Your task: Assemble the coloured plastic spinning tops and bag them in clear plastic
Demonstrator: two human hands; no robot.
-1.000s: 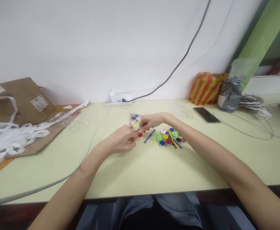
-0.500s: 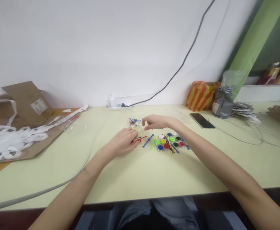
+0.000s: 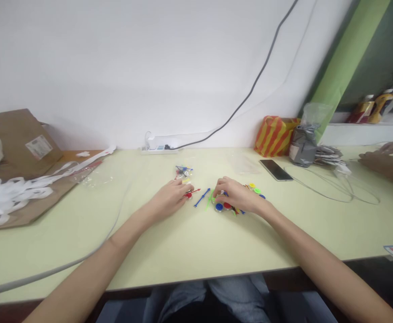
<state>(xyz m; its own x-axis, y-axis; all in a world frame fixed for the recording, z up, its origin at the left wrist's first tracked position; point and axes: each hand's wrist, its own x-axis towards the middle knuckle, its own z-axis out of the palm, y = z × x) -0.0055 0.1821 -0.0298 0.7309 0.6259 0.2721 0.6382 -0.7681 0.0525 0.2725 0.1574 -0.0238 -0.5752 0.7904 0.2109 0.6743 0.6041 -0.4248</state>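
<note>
My left hand (image 3: 172, 196) rests on the table, its fingers curled at a red plastic disc (image 3: 188, 195) with a red arrow (image 3: 196, 191) poking out past the fingertips. Between the hands lie a blue arrow (image 3: 202, 198) and a light green arrow (image 3: 209, 199). My right hand (image 3: 238, 194) is over a cluster of coloured discs, fingers bent down and closed among them; what they pinch is hidden. A blue disc (image 3: 219, 207) and a red disc (image 3: 227, 206) show below the fingers, a green disc (image 3: 257, 190) beyond the hand.
Behind my left hand is a small clear bag of pieces (image 3: 183, 170). A phone (image 3: 276, 170), white cable (image 3: 320, 196) and striped bag (image 3: 273, 136) are at right. Paper bags (image 3: 21, 139) and white straps fill the left. Another person's hands (image 3: 385, 157) show far right.
My right hand has come down and back from near the small clear bag onto the coloured discs. My left hand stays at the red disc. The view has shifted slightly to the right.
</note>
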